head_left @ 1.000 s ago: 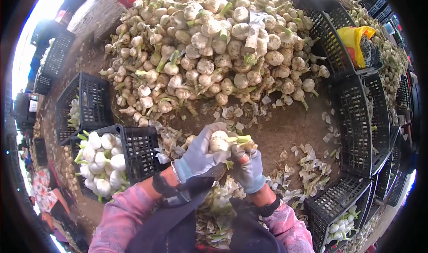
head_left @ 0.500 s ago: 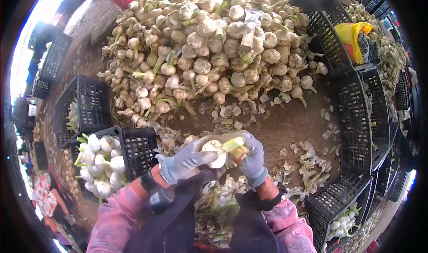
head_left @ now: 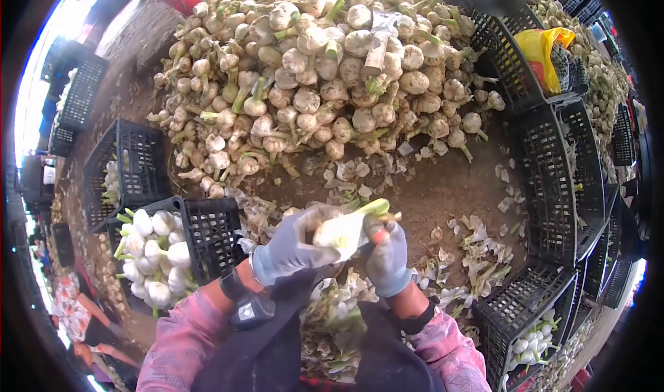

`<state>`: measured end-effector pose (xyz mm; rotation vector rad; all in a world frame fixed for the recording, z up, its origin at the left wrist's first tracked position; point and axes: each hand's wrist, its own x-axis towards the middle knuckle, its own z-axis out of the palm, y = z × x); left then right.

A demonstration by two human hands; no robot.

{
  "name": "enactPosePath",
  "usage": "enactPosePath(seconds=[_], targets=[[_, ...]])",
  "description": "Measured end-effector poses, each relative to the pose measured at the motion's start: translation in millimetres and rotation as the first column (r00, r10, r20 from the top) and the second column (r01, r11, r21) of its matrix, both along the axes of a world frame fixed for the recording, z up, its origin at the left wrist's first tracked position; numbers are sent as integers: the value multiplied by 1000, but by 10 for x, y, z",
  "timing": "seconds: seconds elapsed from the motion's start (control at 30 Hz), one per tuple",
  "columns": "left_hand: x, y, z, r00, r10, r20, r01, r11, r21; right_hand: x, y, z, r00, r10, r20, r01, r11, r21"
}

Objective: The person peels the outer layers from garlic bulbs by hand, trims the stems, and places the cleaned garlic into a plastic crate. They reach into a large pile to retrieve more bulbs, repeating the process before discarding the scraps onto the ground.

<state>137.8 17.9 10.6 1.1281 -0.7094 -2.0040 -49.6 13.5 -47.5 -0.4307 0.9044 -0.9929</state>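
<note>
In front of my lap a white garlic bulb (head_left: 337, 234) lies tilted in my left hand (head_left: 294, 243), its green stalk (head_left: 375, 207) pointing up and right. The gloved left fingers are closed around it. My right hand (head_left: 389, 257), also gloved, is closed beside the stalk, right against the bulb's pale outer skin. A small reddish-orange and tan piece shows at its fingers; I cannot make out what it is. Beyond both hands rises a large heap of unpeeled garlic (head_left: 304, 101) with soil on the bulbs.
To the left, a black crate (head_left: 211, 229) holds clean white garlic (head_left: 159, 257). More black crates (head_left: 546, 178) stand along the right, one with a yellow bag (head_left: 553, 57). Peeled skins (head_left: 481, 257) litter the ground and my lap. Another person (head_left: 76, 309) is at far left.
The garlic has turned in my left hand, showing a cleaner white side with its stalk raised higher. My right hand has moved slightly down and now sits closed below the stalk.
</note>
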Motion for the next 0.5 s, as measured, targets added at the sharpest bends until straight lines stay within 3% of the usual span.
enactPosePath(seconds=[0.07, 0.1, 0.13, 0.2, 0.23, 0.27, 0.3, 0.33, 0.4, 0.47, 0.5], targets=[[6, 46, -58, 996, -81, -46, 74, 987, -139, -54, -42, -65, 949, -110, 297, 54, 980, 192], [4, 34, -65, 990, -134, -31, 128, 979, -161, -89, -62, -202, 909, -212, 358, 103, 949, 298], [33, 18, -58, 981, -190, -46, 175, 959, -224, -175, -123, -159, 941, -150, 305, 97, 978, 183], [103, 10, -35, 952, -299, -69, 258, 902, -347, -528, -268, -782, 964, -250, 93, 234, 960, 151], [89, 38, -26, 967, -244, -74, 211, 929, -305, -647, -331, -801, 783, -186, -593, -23, 945, -327], [89, 22, -21, 985, -170, 4, 164, 943, -289, -706, -373, -818, 181, -398, -900, -515, 741, -431], [84, -1, -19, 992, -95, 81, 114, 955, -275, -744, -271, -823, -167, -306, -937, -622, 770, -141], [72, -18, -14, 988, -20, 156, 61, 963, -263, -708, -268, -611, 92, -157, -983, -625, 759, -180], [15, -20, 27, 978, -11, 208, 62, 969, -240, -581, -269, 140, 555, 170, -815, -602, 758, -252], [-32, 13, -59, 979, 1, 203, 56, 960, -273, -445, -118, 446, 852, 239, -467, -441, 808, -390], [-32, 2, -91, 961, -23, 275, 119, 934, -336, -332, -107, 470, 842, 81, -533, -422, 713, -559]])
